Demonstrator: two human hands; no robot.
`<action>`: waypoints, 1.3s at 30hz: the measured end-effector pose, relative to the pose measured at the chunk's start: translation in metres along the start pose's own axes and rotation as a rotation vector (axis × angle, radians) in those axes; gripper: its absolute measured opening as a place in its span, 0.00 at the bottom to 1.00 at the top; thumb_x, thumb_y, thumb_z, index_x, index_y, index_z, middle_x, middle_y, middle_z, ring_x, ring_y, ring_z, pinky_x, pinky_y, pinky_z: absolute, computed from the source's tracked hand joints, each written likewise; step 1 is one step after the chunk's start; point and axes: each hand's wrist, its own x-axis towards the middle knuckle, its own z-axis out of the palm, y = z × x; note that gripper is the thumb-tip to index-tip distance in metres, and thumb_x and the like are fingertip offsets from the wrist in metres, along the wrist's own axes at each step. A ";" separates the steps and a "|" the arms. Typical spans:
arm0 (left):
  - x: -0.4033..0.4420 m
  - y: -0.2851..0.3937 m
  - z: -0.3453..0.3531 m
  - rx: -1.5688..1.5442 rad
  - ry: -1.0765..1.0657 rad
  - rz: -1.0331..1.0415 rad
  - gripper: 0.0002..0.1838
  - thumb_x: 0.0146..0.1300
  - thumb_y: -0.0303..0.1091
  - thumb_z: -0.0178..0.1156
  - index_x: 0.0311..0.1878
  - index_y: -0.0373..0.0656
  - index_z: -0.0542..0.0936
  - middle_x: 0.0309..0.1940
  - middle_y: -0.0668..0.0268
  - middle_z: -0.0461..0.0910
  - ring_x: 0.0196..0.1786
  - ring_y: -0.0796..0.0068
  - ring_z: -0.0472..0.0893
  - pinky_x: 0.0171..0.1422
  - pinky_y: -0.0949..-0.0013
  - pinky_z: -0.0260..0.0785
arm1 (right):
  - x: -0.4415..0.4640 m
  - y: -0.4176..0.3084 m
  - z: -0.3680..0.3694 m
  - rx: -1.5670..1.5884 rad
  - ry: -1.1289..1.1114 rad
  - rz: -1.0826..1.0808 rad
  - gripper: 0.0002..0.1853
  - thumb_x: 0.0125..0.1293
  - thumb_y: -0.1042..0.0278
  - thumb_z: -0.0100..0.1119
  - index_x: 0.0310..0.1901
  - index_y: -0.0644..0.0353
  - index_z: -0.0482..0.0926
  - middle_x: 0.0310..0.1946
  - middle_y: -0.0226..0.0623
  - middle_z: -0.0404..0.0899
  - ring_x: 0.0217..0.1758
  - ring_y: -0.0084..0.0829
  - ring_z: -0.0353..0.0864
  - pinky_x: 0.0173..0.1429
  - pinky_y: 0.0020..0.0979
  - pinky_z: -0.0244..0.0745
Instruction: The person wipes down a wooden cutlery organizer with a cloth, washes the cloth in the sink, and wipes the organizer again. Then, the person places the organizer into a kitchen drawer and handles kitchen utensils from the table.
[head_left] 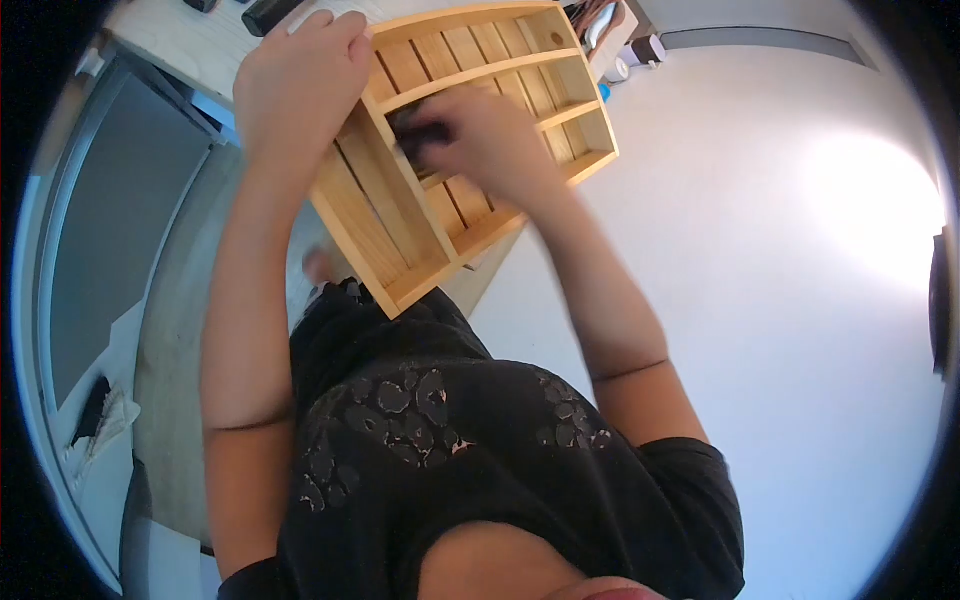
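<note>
A light wooden organizer tray (400, 285) with several compartments and slatted bottoms is held tilted in front of me. My left hand (303, 85) is closed around its upper left edge. Inside a middle compartment, my right hand (480, 140) has its fingers curled around a dark, blurred thing (420, 135), perhaps cloth-like; its kind cannot be made out. Motion smears the right hand somewhat. The long left compartment and the right-hand ones show bare wood.
A pale tabletop (170, 40) lies behind the tray, with a black object (268, 14) on it. Beyond the tray's upper right corner are a white-and-dark cylindrical item (645, 50) and other small things. A white wall (740, 250) runs along the right.
</note>
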 end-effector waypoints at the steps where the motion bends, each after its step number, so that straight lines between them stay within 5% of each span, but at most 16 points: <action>1: 0.000 -0.004 0.003 -0.012 0.022 -0.001 0.12 0.65 0.44 0.46 0.41 0.51 0.77 0.36 0.66 0.77 0.42 0.61 0.78 0.44 0.59 0.72 | 0.000 0.001 0.000 0.000 0.007 0.000 0.17 0.48 0.70 0.61 0.43 0.55 0.80 0.36 0.40 0.81 0.43 0.38 0.79 0.48 0.36 0.74; 6: 0.003 -0.012 0.004 -0.056 0.019 0.013 0.12 0.65 0.43 0.47 0.41 0.51 0.78 0.36 0.66 0.77 0.41 0.61 0.78 0.44 0.59 0.72 | 0.012 0.054 -0.016 -0.050 -0.043 0.215 0.17 0.47 0.73 0.60 0.43 0.56 0.79 0.42 0.42 0.79 0.45 0.40 0.78 0.49 0.37 0.73; 7: 0.004 -0.013 0.003 -0.072 0.020 0.006 0.12 0.65 0.43 0.47 0.41 0.51 0.78 0.36 0.66 0.77 0.41 0.61 0.78 0.43 0.59 0.72 | 0.010 0.087 -0.014 -0.161 0.132 0.164 0.19 0.48 0.75 0.59 0.45 0.56 0.79 0.42 0.42 0.78 0.46 0.41 0.78 0.50 0.37 0.73; 12: 0.005 -0.015 0.013 -0.055 0.137 0.055 0.13 0.64 0.41 0.45 0.36 0.52 0.79 0.31 0.71 0.78 0.36 0.65 0.79 0.37 0.62 0.73 | -0.003 0.099 -0.060 -0.405 0.324 0.224 0.18 0.50 0.75 0.58 0.46 0.57 0.79 0.38 0.44 0.79 0.44 0.41 0.78 0.50 0.37 0.73; 16: 0.004 -0.014 0.010 -0.024 0.127 0.053 0.13 0.64 0.41 0.45 0.36 0.53 0.79 0.31 0.72 0.78 0.36 0.66 0.79 0.36 0.62 0.74 | -0.024 0.107 -0.135 -0.558 0.747 0.207 0.14 0.50 0.65 0.60 0.41 0.54 0.81 0.35 0.42 0.79 0.38 0.43 0.79 0.44 0.39 0.74; 18: 0.005 -0.015 0.011 -0.016 0.126 0.047 0.13 0.64 0.41 0.45 0.36 0.53 0.80 0.30 0.72 0.78 0.36 0.66 0.79 0.36 0.62 0.74 | -0.028 0.094 -0.155 -0.392 0.694 0.423 0.15 0.51 0.62 0.60 0.39 0.58 0.81 0.34 0.43 0.80 0.37 0.41 0.80 0.45 0.37 0.74; 20: 0.003 -0.015 0.013 -0.004 0.131 0.037 0.13 0.64 0.41 0.45 0.36 0.52 0.80 0.30 0.72 0.78 0.36 0.66 0.79 0.36 0.62 0.74 | -0.029 0.114 -0.148 -0.247 0.659 0.396 0.17 0.52 0.58 0.59 0.40 0.59 0.81 0.34 0.43 0.80 0.38 0.39 0.81 0.45 0.36 0.74; 24: 0.005 -0.015 0.005 -0.050 0.057 0.017 0.12 0.64 0.42 0.46 0.40 0.52 0.79 0.35 0.71 0.78 0.40 0.64 0.78 0.41 0.61 0.73 | -0.009 0.158 -0.086 0.134 0.252 0.280 0.15 0.48 0.66 0.63 0.39 0.58 0.80 0.33 0.42 0.80 0.37 0.40 0.80 0.44 0.37 0.74; 27: 0.006 -0.015 0.004 -0.067 -0.030 -0.012 0.13 0.65 0.44 0.46 0.45 0.52 0.78 0.40 0.70 0.78 0.44 0.63 0.77 0.46 0.61 0.72 | -0.003 0.156 -0.044 -0.208 0.529 0.299 0.14 0.47 0.70 0.64 0.38 0.60 0.78 0.31 0.42 0.78 0.36 0.42 0.79 0.44 0.38 0.74; 31: 0.003 -0.015 0.001 -0.063 -0.033 0.008 0.13 0.65 0.44 0.47 0.44 0.53 0.78 0.38 0.71 0.78 0.44 0.65 0.77 0.46 0.61 0.72 | -0.002 0.145 -0.057 -0.233 0.490 0.362 0.15 0.48 0.69 0.62 0.39 0.60 0.76 0.32 0.42 0.77 0.36 0.43 0.78 0.44 0.38 0.73; 33: 0.002 -0.014 -0.004 -0.073 -0.021 0.005 0.13 0.65 0.44 0.47 0.43 0.53 0.78 0.38 0.71 0.78 0.43 0.65 0.78 0.46 0.61 0.72 | 0.002 0.134 -0.078 -0.210 0.686 0.399 0.13 0.49 0.71 0.61 0.39 0.61 0.76 0.37 0.43 0.78 0.39 0.43 0.79 0.45 0.38 0.73; 36: 0.000 -0.013 -0.002 -0.089 0.009 0.012 0.12 0.65 0.44 0.47 0.42 0.52 0.78 0.37 0.70 0.78 0.43 0.64 0.78 0.45 0.61 0.72 | 0.016 0.121 -0.096 -0.025 0.806 0.152 0.16 0.53 0.76 0.57 0.46 0.61 0.72 0.42 0.42 0.79 0.44 0.37 0.79 0.47 0.35 0.74; 39: 0.001 -0.011 0.000 -0.074 0.017 0.010 0.12 0.65 0.44 0.47 0.41 0.52 0.78 0.36 0.69 0.77 0.43 0.64 0.78 0.45 0.61 0.72 | 0.056 0.138 -0.085 0.028 0.554 0.013 0.18 0.53 0.70 0.60 0.46 0.63 0.71 0.40 0.43 0.78 0.39 0.38 0.79 0.44 0.36 0.73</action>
